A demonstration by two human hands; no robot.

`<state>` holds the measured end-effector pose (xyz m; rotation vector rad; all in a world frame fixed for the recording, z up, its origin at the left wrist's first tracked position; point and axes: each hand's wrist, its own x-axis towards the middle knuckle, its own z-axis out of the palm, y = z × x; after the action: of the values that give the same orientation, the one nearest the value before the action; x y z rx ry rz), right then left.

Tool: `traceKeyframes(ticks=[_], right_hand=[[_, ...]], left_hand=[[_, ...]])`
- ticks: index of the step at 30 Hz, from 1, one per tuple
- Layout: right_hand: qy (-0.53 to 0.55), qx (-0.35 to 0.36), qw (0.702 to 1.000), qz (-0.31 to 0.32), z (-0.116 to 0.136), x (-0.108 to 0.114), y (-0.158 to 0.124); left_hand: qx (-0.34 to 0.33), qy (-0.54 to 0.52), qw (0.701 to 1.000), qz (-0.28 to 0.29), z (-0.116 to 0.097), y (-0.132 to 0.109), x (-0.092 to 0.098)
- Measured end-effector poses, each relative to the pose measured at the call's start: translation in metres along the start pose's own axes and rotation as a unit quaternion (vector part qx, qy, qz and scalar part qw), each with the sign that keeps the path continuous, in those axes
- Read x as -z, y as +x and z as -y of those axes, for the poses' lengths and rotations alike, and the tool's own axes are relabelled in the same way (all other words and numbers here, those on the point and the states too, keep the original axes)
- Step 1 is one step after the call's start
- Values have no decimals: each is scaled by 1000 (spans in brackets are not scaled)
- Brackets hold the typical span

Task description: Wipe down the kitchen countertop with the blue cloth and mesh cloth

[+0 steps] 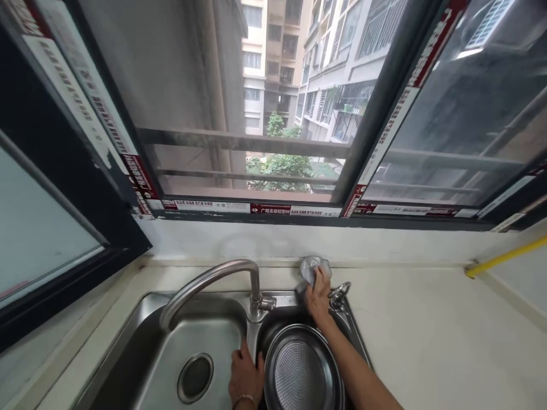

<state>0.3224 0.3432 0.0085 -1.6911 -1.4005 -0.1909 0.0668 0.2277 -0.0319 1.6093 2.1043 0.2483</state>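
My right hand [317, 293] reaches to the back edge of the sink, its fingers closed on a crumpled silvery-grey wad [315, 267] by the wall. What the wad is made of is not clear. My left hand [247, 373] rests at the divider between the two basins, thumb and forefinger apart, beside the rim of a pan; its other fingers are partly hidden. The round dark pan [299, 373], with a dotted pattern on its bottom, sits in the right basin under my right forearm.
A curved metal faucet [209, 276] arches over the left basin [222, 336], which has a round drain [195, 377]. Behind my right hand's wrist is a small metal fitting [339, 293]. Pale countertop [427, 330] stretches right towards a yellow pipe [506, 256]. An opened window sash [115, 267] juts in at left.
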Motion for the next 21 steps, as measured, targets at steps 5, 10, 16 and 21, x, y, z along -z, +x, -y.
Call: traceKeyframes(ticks=[5, 10, 16, 21], right_hand=[[-97, 25, 988, 115, -13, -47, -4], [-20, 70, 973, 217, 29, -79, -17], [63, 175, 929, 320, 46, -85, 4], [100, 226, 892, 378, 52, -91, 28]], left_hand=[[5, -10, 1000, 23, 8, 5, -8], [6, -22, 999, 49, 10, 5, -11], [13, -24, 998, 52, 9, 7, -12], [12, -16, 999, 44, 6, 7, -8]])
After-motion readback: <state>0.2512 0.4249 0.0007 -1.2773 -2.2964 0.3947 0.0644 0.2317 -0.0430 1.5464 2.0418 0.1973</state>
